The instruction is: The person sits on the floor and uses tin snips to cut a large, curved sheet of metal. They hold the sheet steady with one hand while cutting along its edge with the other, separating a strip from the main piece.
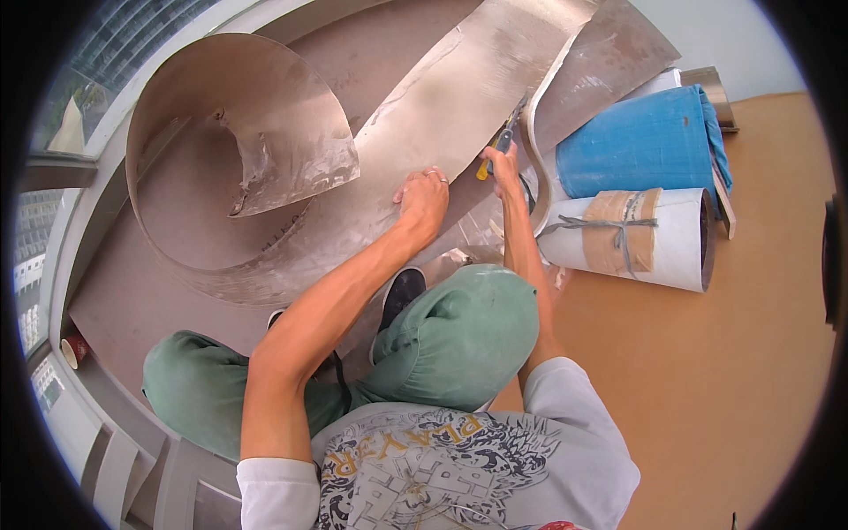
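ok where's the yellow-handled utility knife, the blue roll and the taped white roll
yellow-handled utility knife (503,141): head view, on its dark body above the right hand's grip
blue roll (632,146): head view, middle of its blue wrapped side
white roll with brown tape band (676,252): head view, bare white side right of the tape

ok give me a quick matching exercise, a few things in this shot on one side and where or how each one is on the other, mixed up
Things:
1. left hand
2. right hand
3. blue roll
4. white roll

States:
a. bound with brown tape and a grey tie
b. pressed flat on the pale sheet
c. lying beyond the white roll, by the wall
d. gripping a yellow-handled knife

Pairs: 1-b, 2-d, 3-c, 4-a
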A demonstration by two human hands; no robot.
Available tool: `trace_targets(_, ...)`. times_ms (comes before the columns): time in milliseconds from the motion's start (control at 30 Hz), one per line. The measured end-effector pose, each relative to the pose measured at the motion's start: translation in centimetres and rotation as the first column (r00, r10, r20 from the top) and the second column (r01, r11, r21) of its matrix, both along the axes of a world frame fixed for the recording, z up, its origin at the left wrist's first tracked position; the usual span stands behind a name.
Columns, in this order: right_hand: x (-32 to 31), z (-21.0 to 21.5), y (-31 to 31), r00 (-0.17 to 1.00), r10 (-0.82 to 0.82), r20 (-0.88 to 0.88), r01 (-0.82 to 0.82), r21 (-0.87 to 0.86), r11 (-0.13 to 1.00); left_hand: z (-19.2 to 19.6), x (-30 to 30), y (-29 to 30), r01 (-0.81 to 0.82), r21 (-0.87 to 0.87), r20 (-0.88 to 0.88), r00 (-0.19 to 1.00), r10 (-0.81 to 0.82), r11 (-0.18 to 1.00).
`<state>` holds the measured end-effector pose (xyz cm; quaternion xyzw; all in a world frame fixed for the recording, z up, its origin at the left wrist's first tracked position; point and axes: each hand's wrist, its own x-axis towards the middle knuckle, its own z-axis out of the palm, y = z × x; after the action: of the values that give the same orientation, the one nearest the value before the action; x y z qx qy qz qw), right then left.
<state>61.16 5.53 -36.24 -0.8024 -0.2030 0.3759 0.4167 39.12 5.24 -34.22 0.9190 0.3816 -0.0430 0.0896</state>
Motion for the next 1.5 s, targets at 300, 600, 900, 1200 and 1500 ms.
trace_targets(300,2.2,-2.1,-0.1,0.993,-0.025,-0.117,0.02,-0.043,0.999,0.2,2.3,-1.0,-0.055,-0.041,-0.271,0.962,0.042,0.998)
trace_targets(600,3.5,-6.8,-0.2,0.991,-0.095,0.097,0.079,0.158,0.984,0.4,2.4,-0.9,-0.043,-0.047,-0.248,0.968,0.03,0.998)
trace_targets(900,1.4,-6.4,0.6,0.968,-0.169,0.185,0.137,0.174,0.975,0.7,1.7,-0.6,-0.048,-0.039,-0.166,0.985,0.041,0.998)
trace_targets(1200,0.9,-5.4,1.3,0.966,-0.176,0.188,0.128,0.243,0.962,0.5,1.3,-1.1,-0.037,0.034,-0.119,0.992,0.041,0.999)
trace_targets(1500,1.5,-5.8,1.5,0.933,-0.177,0.313,0.129,0.169,0.977,0.4,1.3,-1.2,-0.049,0.036,-0.139,0.989,0.053,0.998)
